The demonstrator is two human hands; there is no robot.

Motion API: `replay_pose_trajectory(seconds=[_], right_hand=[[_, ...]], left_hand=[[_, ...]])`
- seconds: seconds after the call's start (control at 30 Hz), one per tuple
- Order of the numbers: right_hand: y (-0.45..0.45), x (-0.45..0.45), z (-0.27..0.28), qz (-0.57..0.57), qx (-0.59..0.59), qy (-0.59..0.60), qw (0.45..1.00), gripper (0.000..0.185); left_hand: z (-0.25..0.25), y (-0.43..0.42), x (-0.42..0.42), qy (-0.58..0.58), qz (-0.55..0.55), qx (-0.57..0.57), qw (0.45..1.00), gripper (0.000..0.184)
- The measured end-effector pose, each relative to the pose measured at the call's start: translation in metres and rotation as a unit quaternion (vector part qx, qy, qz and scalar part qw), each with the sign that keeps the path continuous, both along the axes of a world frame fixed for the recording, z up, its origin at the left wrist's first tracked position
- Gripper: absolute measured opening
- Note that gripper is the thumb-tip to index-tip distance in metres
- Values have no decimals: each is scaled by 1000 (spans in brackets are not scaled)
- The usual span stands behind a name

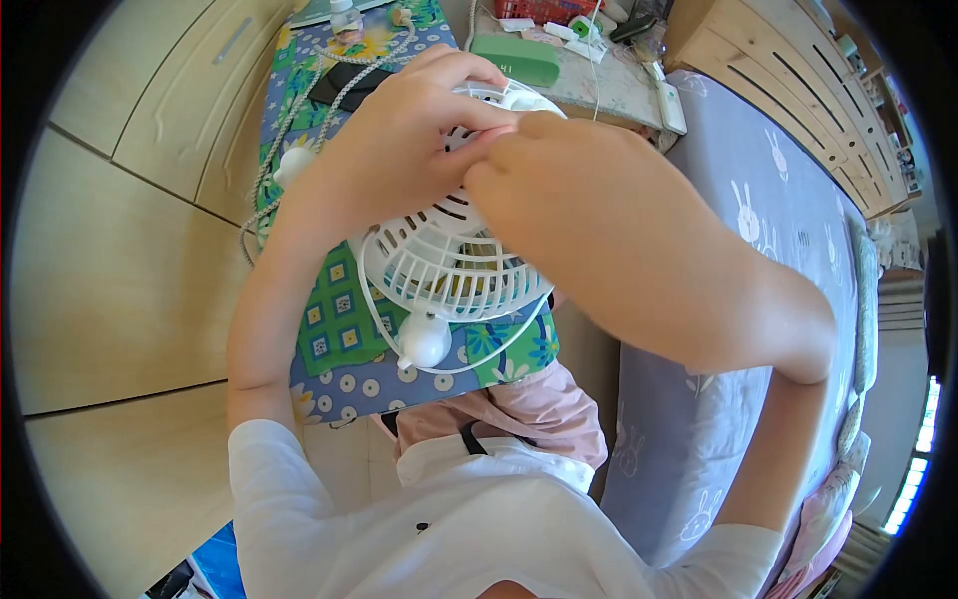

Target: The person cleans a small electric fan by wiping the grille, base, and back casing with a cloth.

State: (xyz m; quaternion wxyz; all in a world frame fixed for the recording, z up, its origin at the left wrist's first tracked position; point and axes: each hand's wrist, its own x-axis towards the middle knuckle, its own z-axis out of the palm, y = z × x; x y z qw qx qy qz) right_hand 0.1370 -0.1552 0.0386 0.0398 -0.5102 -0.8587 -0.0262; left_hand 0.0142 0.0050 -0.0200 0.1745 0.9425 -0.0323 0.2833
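A white plastic fan point(454, 265) with a slotted grille lies on the patterned ironing-board-like surface point(344, 384), partly covered by my hands and forearms. Over its upper part, my left hand point(434, 120) has thumb and finger pinched together against my right hand. My right hand point(534, 165) is closed in a fist there, knuckles up. Whatever sits between the fingertips is hidden. At the fan's near edge there is a round white knob-like part point(424, 339), with a thin white wire loop point(371, 299) around that side.
A braided cord point(299, 110), a dark phone-like slab point(344, 85) and a small bottle point(345, 20) lie at the far left. Beyond the fan are a green case point(514, 60) and a red basket point(544, 10). Cabinets point(130, 260) stand left; a bed point(718, 220) is right.
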Motion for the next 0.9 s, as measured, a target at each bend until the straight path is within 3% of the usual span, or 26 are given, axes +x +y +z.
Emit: replay_pose_trajectory(seconds=[0.03,0.1,0.13,0.2,0.33,0.9], right_hand=[[-2,4,-1,3,-2,-2,1000,15],[-7,14,-7,-38,192,116,974,18],[-11,17,-11,-29,189,110,975,18],[-21,19,-23,-25,165,228,959,26],[-16,15,-45,34,275,97,956,29],[-29,18,-30,5,166,31,986,19]], left_hand=[[0,1,-3,26,11,-17,999,30],[-1,3,-9,17,25,-47,998,27],[-2,3,-10,13,35,-72,997,25],[-2,3,-12,5,46,-67,997,24],[-2,-4,-11,-7,52,-50,997,24],[9,-22,-3,0,84,12,996,25]])
